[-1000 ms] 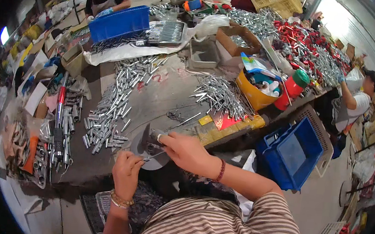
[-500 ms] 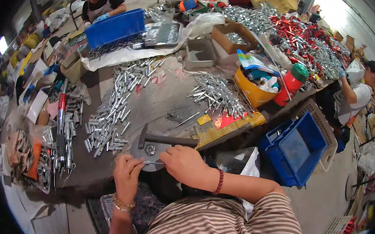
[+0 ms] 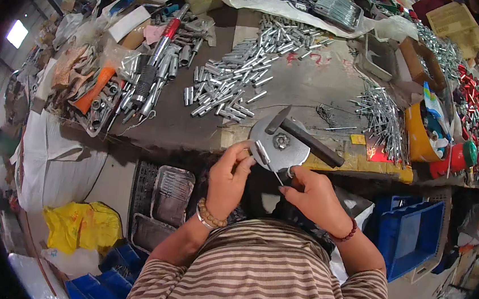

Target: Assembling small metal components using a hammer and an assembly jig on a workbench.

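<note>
A slim metal rod with a thicker silver sleeve at its upper end slants between my hands. My right hand pinches the thin lower end between thumb and fingers. Thumb and forefinger of my left hand are closed at the thick sleeve end. Just beyond, on the bench edge, lies a round grey metal plate with a small ring-shaped metal piece at its middle. A hammer lies across the plate, its handle pointing right.
Silver sleeves are heaped on the bench; thin rods lie in a pile to the right. Tools and sockets crowd the left. A yellow tub and red container stand right; blue crates sit below.
The view has swung to the right and down. My hands, still together at the rod, now hold it slanting down to the right; before, it lay nearly level.
</note>
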Demonstrator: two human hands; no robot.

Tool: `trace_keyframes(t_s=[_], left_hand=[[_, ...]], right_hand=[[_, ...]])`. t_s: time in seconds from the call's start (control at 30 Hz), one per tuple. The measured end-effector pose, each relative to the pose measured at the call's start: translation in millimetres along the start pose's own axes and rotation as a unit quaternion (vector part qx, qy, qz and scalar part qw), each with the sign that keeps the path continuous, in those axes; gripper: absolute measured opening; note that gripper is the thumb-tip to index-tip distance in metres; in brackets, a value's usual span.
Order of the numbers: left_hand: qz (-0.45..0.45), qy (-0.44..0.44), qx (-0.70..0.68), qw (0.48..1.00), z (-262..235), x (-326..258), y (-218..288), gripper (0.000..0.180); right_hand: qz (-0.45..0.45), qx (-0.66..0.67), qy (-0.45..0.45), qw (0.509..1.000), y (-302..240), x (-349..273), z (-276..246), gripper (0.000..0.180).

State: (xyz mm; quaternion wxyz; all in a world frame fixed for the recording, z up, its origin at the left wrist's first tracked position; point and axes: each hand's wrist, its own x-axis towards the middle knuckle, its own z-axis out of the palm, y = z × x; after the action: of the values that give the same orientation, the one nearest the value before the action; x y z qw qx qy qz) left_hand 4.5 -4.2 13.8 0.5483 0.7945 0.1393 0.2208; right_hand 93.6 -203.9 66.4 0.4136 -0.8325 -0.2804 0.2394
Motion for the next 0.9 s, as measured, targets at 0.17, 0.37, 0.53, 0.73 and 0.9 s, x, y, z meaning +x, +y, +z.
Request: trace_keyframes(t_s=[0.17,0.37,0.53,0.73,0.9], left_hand=[[-0.157,-0.023,-0.212,0.964,7,-9,-4,0.044],[-0.193,-0.039,-0.285,0.938,0,-12,-5,0.051],[-0.177,0.001,-0.254,0.951,-14,-18,-12,0.051],[-0.208,0.144,-0.220,0.942,-83,-43,-64,0.047],[-0.329,0.350,-0.186,0.857,-149,-135,-221,0.046]], right_hand=[[0.048,0.152,-0.033,0.987,2,-10,22,0.023],[0.037,0.138,0.000,0.990,5,-12,48,0.023],[0.035,0.101,-0.026,0.994,-16,-8,57,0.022],[0.044,0.254,0.124,0.958,9,13,35,0.027],[0.028,0.213,0.099,0.972,16,26,25,0.028]])
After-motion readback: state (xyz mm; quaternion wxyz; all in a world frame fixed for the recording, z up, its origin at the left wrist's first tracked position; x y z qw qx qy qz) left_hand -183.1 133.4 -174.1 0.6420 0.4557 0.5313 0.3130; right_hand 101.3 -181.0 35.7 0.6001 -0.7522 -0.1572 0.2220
